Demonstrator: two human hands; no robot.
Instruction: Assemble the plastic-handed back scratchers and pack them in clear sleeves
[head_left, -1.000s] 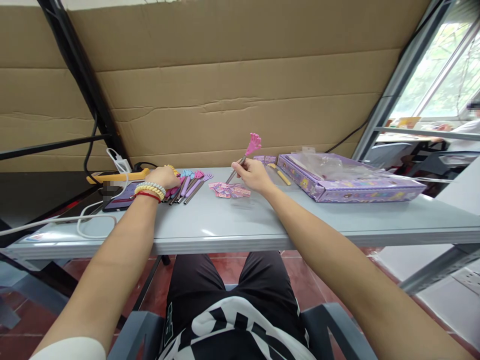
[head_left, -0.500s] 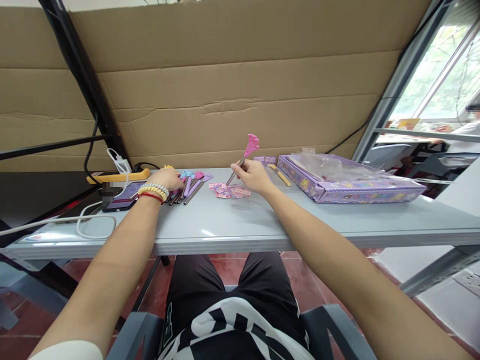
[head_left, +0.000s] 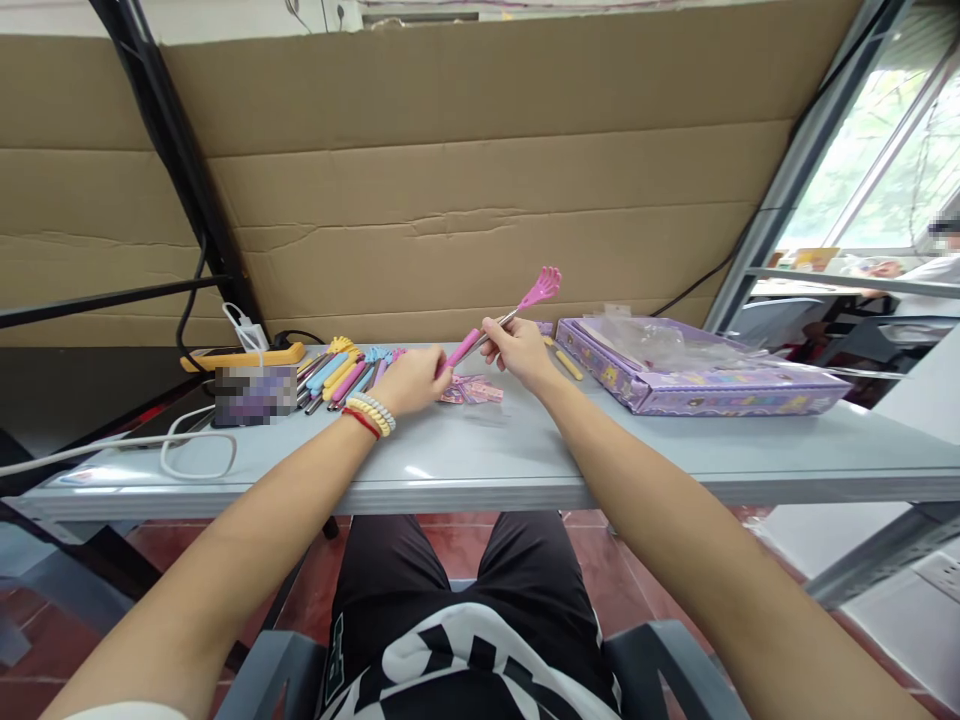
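Both hands are raised over the middle of the table. My right hand (head_left: 516,352) pinches the metal rod of a back scratcher with a pink hand-shaped head (head_left: 544,286) that points up and right. My left hand (head_left: 414,382) grips a pink handle (head_left: 463,347) lined up with the rod's lower end; whether the two are joined I cannot tell. Below them lie pink printed paper pieces (head_left: 474,391), partly hidden by my left hand. To the left is a pile of back scratcher parts (head_left: 339,372), with blue, yellow, pink and purple handles and heads.
A purple patterned box (head_left: 727,390) with clear plastic (head_left: 660,335) on top lies at the right. Beside it is a thin yellow tool (head_left: 568,364). White cable (head_left: 187,470), a charger (head_left: 251,330) and a phone are at the left. Cardboard (head_left: 487,180) stands behind the table (head_left: 525,455).
My left hand has left the pile and moved right, now with a pink handle in it. My right hand has tilted the back scratcher further right, and the pile shows more fully.
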